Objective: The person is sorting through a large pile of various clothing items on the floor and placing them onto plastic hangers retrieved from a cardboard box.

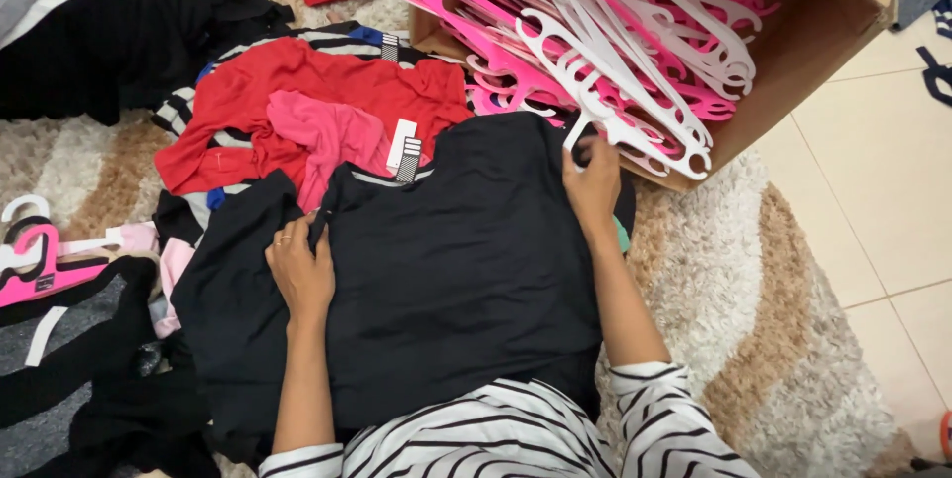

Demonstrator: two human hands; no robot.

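Lying spread over the lap at the centre of the view, a black garment [466, 270] is pinned by both hands. At the nearest edge, around 6 o'clock, striped black-and-white sleeves [516, 433] are seen. The left hand [300, 270] is pressed on the garment's shoulder at about 9 o'clock from its middle, fingers curled narrowly into a fold of the cloth near the neckline. The right hand [592, 180] is placed at the garment's upper edge, around 1 o'clock, with fingers closed on the hook end of a white plastic hanger [585, 131]; how much of that hanger lies under the cloth cannot be told. A shaggy beige and brown rug [754, 319] is spread beneath everything. At 10 o'clock a heap of red and pink clothes [307, 111] is piled just beside the black garment. At 9 o'clock, at the frame's edge, pink and white hangers [40, 255] are laid on the rug. Farthest, at 1 o'clock, a cardboard box [813, 32] is filled with pink and white hangers [615, 32].
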